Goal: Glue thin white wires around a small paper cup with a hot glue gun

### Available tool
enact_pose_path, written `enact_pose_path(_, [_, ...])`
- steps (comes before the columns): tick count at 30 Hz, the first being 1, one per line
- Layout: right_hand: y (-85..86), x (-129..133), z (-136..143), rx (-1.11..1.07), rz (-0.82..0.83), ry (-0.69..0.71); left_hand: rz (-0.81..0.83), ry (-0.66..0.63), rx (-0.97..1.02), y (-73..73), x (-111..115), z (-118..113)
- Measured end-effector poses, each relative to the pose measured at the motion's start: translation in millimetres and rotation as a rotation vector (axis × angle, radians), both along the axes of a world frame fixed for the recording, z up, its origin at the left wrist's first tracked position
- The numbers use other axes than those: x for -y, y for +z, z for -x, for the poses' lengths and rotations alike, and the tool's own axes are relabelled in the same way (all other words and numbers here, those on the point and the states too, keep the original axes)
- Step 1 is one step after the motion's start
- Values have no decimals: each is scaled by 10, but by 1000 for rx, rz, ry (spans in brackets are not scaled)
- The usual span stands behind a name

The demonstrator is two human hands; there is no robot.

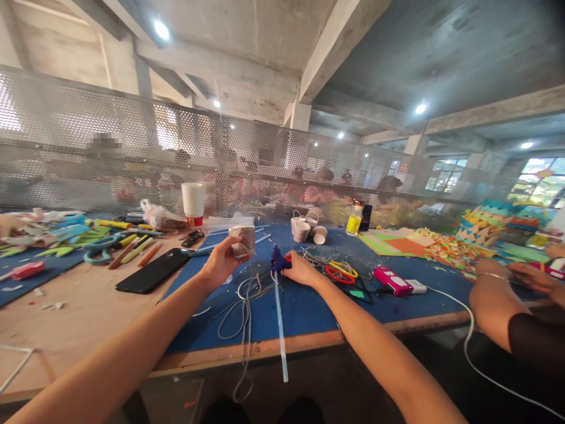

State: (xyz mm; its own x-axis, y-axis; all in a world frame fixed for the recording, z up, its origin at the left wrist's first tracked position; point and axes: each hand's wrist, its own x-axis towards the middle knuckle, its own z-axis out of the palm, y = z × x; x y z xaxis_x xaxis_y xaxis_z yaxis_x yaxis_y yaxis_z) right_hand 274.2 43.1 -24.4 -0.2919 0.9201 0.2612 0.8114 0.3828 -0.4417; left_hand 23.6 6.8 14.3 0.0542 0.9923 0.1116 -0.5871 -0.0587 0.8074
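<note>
My left hand (220, 259) is wrapped round a small cup (242, 240) covered in grey cord, held above the blue mat (203, 327). A loose length of grey cord (247, 312) trails from near the cup down over the table edge. In my right hand (298, 268) is a dark blue glue gun (278, 257), its nozzle pointing away from me. A long clear glue stick (281, 330) sticks out of its back toward me. Several small cord-wrapped cups (302, 230) sit beyond the gun, one tipped on its side.
Left of the mat lie a black phone (154, 270), scissors (101, 249) and markers (136, 250). A stack of paper cups (192, 203) stands behind. To the right are scissors with red and yellow handles (342, 272), a pink box (392, 281) and a co-worker's arm (494, 300).
</note>
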Motion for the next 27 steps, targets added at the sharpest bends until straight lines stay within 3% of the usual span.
enact_pose_path(7, [26,24,31,34,-20,55,-42,-89,-68,-6,36,-25])
enact_pose_path(12, [9,44,-25,67,-22,71,-85,-99,-123,16,82,-46])
enact_pose_path(15, [84,101,-33,56,-96,43,-92,-94,-146,-7,60,-47])
enact_pose_path(17, [195,167,30,-41,-219,57,-97,-97,-164,-27,38,-46])
enact_pose_path(22, [481,331,393,-381,-324,378,-149,-132,-198,-44,35,-65])
enact_pose_path(27, [471,288,625,-432,-370,312,-181,-175,-183,-52,52,-80])
